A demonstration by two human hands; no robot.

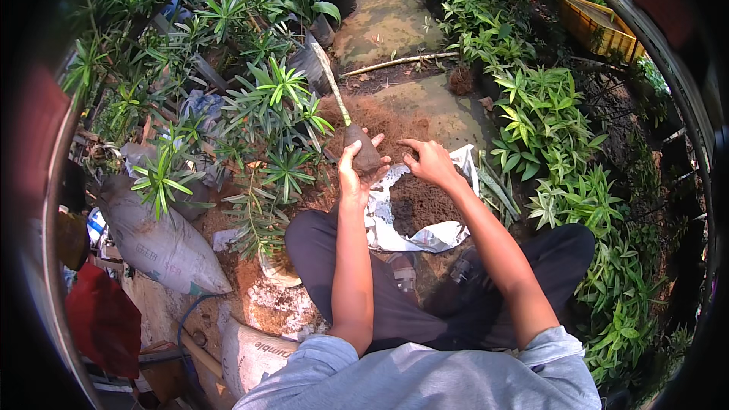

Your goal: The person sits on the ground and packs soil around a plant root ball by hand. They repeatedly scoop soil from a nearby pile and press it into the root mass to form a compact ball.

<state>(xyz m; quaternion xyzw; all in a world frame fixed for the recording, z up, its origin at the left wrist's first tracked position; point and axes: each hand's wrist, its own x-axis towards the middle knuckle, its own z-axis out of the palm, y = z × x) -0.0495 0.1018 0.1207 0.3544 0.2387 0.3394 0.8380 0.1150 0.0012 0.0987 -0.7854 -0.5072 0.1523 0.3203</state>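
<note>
My left hand (351,176) is wrapped around a grey-brown, rounded clump of soil (360,147), with the thumb on one side and the fingers on the other. A pale, bare plant stem (332,80) rises from the top of the clump and leans to the far left. Just to the right, my right hand (433,163) hovers with its fingers apart and its index finger pointing towards the clump, holding nothing that I can see. Below it, in front of my crossed legs, lies an opened white plastic bag (448,235) with dark loose soil (425,203) in it.
Brown fibre (383,118) is heaped on the paving (433,99) beyond my hands. Leafy plants line the left (281,91) and right (554,144). Full sacks (163,239) lie to my left. A stick (399,63) crosses the path; a yellow crate (600,26) stands far right.
</note>
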